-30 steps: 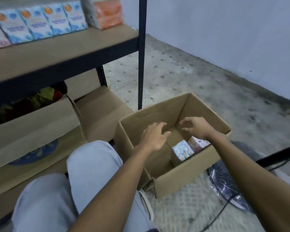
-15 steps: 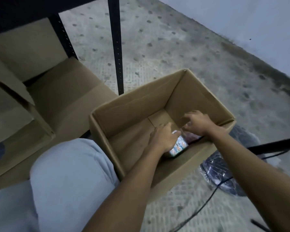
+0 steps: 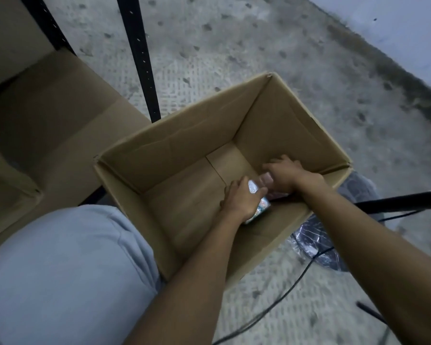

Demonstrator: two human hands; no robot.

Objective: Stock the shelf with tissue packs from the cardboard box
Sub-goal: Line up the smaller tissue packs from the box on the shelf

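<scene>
An open brown cardboard box (image 3: 189, 145) stands on the floor in front of me. Both my hands reach down into its near right corner. My left hand (image 3: 241, 200) grips a blue tissue pack (image 3: 260, 207), fingers curled over its top. Beside it, my right hand (image 3: 284, 175) closes over a pink tissue pack (image 3: 266, 178) that is mostly hidden under the fingers. The rest of the box floor is bare cardboard. The shelf boards are out of view; only a black shelf upright (image 3: 139, 58) shows.
A flattened cardboard sheet (image 3: 47, 115) lies under the shelf at left. My knee in light grey trousers (image 3: 67, 270) fills the lower left. A fan wrapped in plastic (image 3: 324, 247), a black pole (image 3: 403, 201) and a cable (image 3: 284, 297) lie right of the box.
My view tilted down, so the stocked shelf left the frame. Both hands dropped from above the box into its corner and closed on the two packs.
</scene>
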